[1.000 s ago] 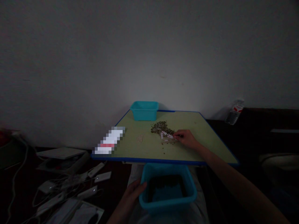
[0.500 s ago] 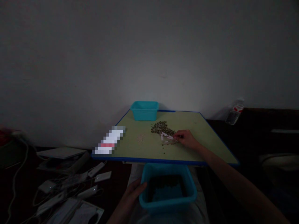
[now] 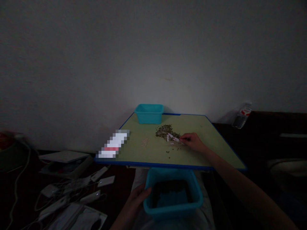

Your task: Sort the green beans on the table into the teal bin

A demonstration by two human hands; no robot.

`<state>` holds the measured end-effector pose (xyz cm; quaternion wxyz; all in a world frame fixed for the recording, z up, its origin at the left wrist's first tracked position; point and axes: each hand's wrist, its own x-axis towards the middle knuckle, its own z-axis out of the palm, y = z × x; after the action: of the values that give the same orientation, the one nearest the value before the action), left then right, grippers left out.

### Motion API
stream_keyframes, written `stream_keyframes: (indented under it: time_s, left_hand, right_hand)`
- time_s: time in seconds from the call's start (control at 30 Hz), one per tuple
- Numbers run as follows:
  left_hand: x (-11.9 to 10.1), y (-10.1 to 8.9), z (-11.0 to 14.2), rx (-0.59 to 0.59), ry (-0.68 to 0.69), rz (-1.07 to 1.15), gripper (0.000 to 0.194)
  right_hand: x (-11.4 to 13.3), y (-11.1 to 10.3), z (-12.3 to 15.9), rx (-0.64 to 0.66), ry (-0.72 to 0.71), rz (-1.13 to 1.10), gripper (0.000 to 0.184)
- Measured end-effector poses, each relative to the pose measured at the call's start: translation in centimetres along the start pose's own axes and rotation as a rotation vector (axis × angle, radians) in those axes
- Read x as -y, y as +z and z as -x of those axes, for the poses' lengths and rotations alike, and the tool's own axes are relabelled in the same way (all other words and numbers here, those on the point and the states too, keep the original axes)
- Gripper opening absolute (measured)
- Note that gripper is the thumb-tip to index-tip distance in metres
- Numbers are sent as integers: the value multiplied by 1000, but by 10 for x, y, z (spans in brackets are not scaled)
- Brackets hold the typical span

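My left hand (image 3: 138,198) grips the left wall of a turquoise plastic bin (image 3: 173,209) on my lap, thumb at the rim. Dark matter lines the inside of this bin; I cannot tell what it is. Over the table (image 3: 206,126), the fingertips of my right hand (image 3: 193,142) are pinched together. They touch the right end of some white strip-like pieces (image 3: 173,138), perhaps print on a clear bag. What the fingers pinch is too small to make out. Just behind lies a spread heap of small dark seeds or grains (image 3: 165,130), with a few loose ones nearer me.
Another turquoise bin (image 3: 150,116) stands at the table's back left. A pixelated bright panel (image 3: 112,145) lies at the left edge. Faint pale bits (image 3: 145,142) sit left of the heap. Cables and white adapters (image 3: 106,181) clutter the lower left; a clear bottle (image 3: 242,115) leans at right.
My right hand has shifted very slightly, still pinched by the white pieces. More loose dark specks show in front of them. My left hand keeps its hold on the bin.
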<state>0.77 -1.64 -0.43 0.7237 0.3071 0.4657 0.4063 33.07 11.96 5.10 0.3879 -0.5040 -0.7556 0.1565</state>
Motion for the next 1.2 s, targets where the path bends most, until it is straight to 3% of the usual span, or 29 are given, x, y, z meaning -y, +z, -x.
stream_keyframes:
  time_s: [0.07,0.17,0.33,0.5,0.73,1.03,1.2]
  left_hand:
    - [2,-2,-1,-30,-3,21,38]
    - [6,-5,-5,24,17,45,39]
    - [5,-2,-5,27,-10,39,37]
    - [2,-1,-2,32,0,16,36]
    - [2,-2,-4,52,24,8,36]
    - [-1,2,2,20,32,6,36]
    - [-9,8,7,16,11,34,30]
  right_hand:
    - [1,-7,2,-34,23,31,19]
    - [3,-24,16,-62,53,154,20]
    - [1,-48,64,-113,76,294,23]
    - [-2,-49,94,-156,42,393,25]
    - [13,-31,94,-160,11,406,27]
    - [7,-48,99,-174,34,445,27]
    - [11,-32,95,-181,20,431,27]
